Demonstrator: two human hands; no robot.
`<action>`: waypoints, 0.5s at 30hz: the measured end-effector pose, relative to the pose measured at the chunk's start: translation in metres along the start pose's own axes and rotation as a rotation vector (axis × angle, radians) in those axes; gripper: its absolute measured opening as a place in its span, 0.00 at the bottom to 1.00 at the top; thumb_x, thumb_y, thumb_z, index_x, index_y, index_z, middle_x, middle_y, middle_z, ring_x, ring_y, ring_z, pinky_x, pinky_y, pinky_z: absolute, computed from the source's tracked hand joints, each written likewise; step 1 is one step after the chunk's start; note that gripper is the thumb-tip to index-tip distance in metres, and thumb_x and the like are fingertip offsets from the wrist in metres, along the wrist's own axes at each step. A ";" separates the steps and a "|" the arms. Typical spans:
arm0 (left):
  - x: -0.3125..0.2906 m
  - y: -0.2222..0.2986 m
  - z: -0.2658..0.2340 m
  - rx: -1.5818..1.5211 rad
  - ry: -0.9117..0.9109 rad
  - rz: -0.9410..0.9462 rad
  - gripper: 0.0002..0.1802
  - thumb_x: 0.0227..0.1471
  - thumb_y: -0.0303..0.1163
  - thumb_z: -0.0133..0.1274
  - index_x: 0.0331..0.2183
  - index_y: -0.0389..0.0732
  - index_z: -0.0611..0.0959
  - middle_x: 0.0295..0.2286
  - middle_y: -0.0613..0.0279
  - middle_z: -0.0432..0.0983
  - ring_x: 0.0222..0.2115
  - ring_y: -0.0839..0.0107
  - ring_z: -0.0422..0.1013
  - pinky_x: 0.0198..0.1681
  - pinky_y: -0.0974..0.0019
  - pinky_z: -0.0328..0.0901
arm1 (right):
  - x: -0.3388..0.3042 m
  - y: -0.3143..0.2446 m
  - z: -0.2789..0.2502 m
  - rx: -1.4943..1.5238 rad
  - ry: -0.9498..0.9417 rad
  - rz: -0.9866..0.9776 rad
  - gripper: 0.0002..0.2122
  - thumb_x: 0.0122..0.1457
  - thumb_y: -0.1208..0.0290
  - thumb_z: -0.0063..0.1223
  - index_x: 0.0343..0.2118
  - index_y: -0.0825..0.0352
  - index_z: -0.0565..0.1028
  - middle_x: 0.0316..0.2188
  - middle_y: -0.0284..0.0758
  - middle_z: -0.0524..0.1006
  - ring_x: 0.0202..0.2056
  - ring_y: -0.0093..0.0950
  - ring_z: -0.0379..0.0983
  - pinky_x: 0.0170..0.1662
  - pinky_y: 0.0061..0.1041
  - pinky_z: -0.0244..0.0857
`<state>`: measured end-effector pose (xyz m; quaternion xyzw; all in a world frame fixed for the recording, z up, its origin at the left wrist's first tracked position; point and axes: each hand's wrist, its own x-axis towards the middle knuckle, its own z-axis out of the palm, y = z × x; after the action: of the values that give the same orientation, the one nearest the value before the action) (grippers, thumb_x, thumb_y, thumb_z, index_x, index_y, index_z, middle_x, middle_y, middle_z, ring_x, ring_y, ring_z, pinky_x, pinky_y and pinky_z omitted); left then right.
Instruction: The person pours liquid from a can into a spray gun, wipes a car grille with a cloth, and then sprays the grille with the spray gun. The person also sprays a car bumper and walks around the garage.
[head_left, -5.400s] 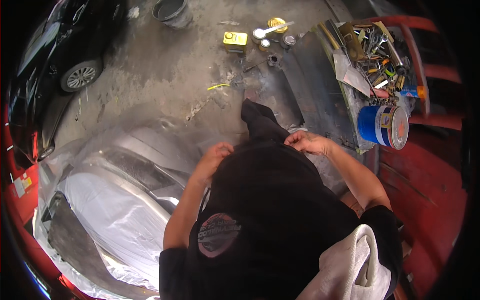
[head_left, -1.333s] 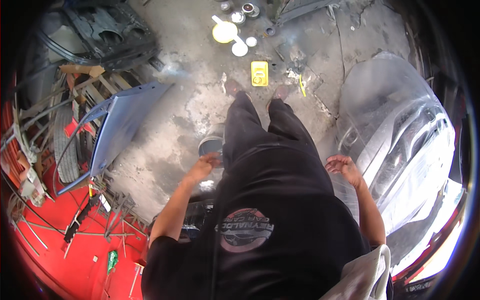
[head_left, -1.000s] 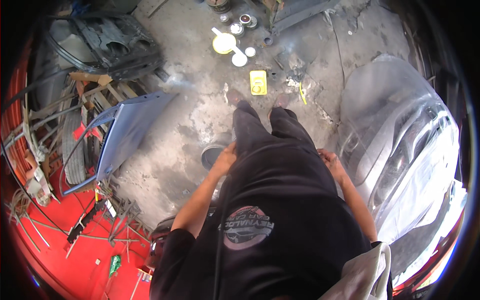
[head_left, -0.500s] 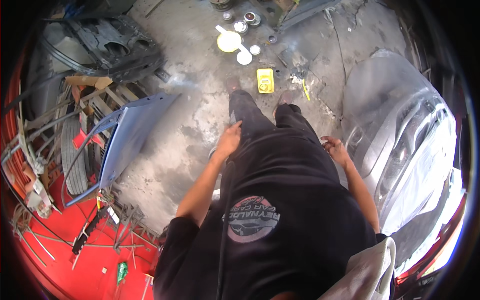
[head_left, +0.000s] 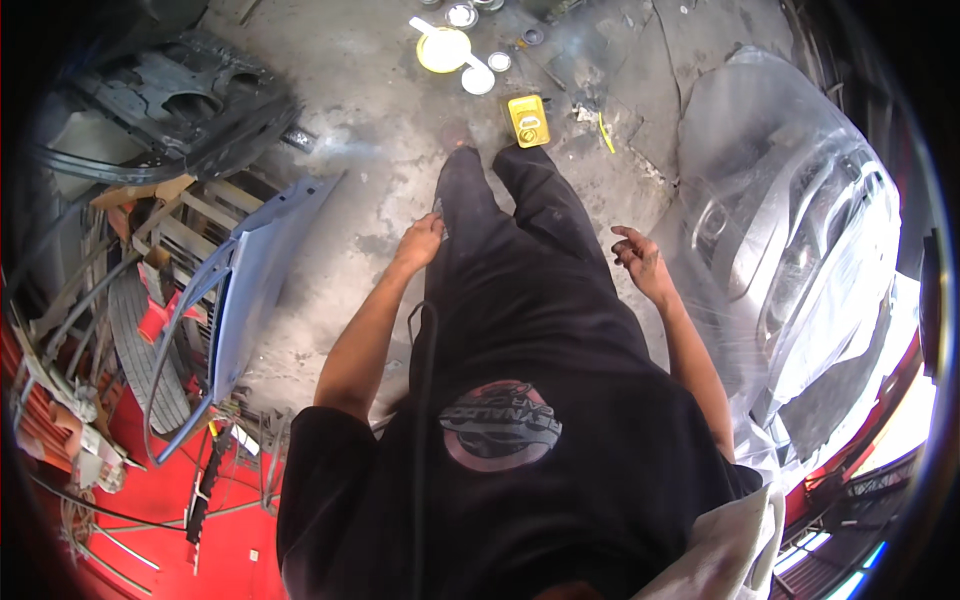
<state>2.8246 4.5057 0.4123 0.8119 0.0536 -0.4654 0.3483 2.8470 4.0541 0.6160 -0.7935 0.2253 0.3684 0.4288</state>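
Observation:
My left hand point(head_left: 421, 240) hangs beside my left thigh with its fingers curled in. A small greyish patch shows at its fingertips, and I cannot make out whether it is something held or part of the trousers point(head_left: 475, 235). My right hand point(head_left: 641, 264) hangs out to the right of my legs, loosely bent, its fingers apart and nothing in them. It is nearest to a car body part under clear plastic sheeting point(head_left: 770, 240), without touching it. A yellow rectangular can point(head_left: 529, 122) stands on the floor just ahead of my feet.
Ahead on the concrete floor point(head_left: 350, 110) lie a yellow round container point(head_left: 443, 52), a white lid point(head_left: 478, 80) and several small tins. To the left stand a blue car panel point(head_left: 265, 270), a tyre point(head_left: 147, 340) and a dark car door frame point(head_left: 190, 105). A yellow strip point(head_left: 606, 133) lies right of the can.
The view has shifted forward, and the can now sits close by my feet. My legs have changed stance as in a step. Both hands stay at my sides, the right one slightly raised.

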 end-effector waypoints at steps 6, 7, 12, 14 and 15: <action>-0.007 0.056 -0.031 -0.018 -0.075 -0.173 0.27 0.65 0.43 0.43 0.60 0.42 0.76 0.53 0.40 0.77 0.56 0.44 0.72 0.62 0.51 0.63 | 0.040 0.030 0.012 -0.025 0.062 -0.031 0.19 0.61 0.75 0.52 0.56 0.68 0.75 0.31 0.44 0.82 0.32 0.36 0.80 0.41 0.34 0.73; -0.002 0.059 -0.029 -0.023 -0.099 -0.196 0.27 0.65 0.43 0.44 0.60 0.42 0.76 0.53 0.40 0.77 0.56 0.45 0.72 0.62 0.52 0.64 | 0.051 0.034 0.012 -0.053 0.082 -0.040 0.19 0.61 0.75 0.53 0.56 0.68 0.75 0.31 0.44 0.82 0.32 0.37 0.80 0.42 0.35 0.73; 0.034 0.100 -0.003 0.151 -0.133 -0.227 0.36 0.61 0.46 0.53 0.67 0.47 0.66 0.60 0.42 0.70 0.59 0.42 0.68 0.63 0.47 0.64 | 0.138 0.070 0.039 -0.242 0.072 -0.137 0.19 0.60 0.75 0.53 0.55 0.64 0.76 0.33 0.46 0.82 0.36 0.46 0.81 0.43 0.40 0.73; 0.062 0.085 0.030 0.158 -0.130 -0.270 0.41 0.59 0.47 0.55 0.69 0.49 0.63 0.65 0.42 0.61 0.63 0.42 0.62 0.65 0.48 0.62 | 0.206 0.103 0.054 -0.369 0.046 -0.195 0.18 0.60 0.74 0.53 0.54 0.62 0.76 0.33 0.46 0.82 0.37 0.47 0.80 0.43 0.41 0.73; 0.074 0.091 0.038 0.232 -0.163 -0.303 0.42 0.59 0.48 0.56 0.69 0.50 0.61 0.65 0.42 0.60 0.64 0.42 0.61 0.64 0.48 0.63 | 0.244 0.118 0.062 -0.438 0.072 -0.148 0.17 0.58 0.75 0.53 0.52 0.62 0.77 0.31 0.46 0.83 0.36 0.50 0.80 0.43 0.43 0.74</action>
<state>2.8765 4.3957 0.3881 0.7890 0.0929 -0.5795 0.1818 2.8961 4.0343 0.3432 -0.8947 0.0963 0.3473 0.2639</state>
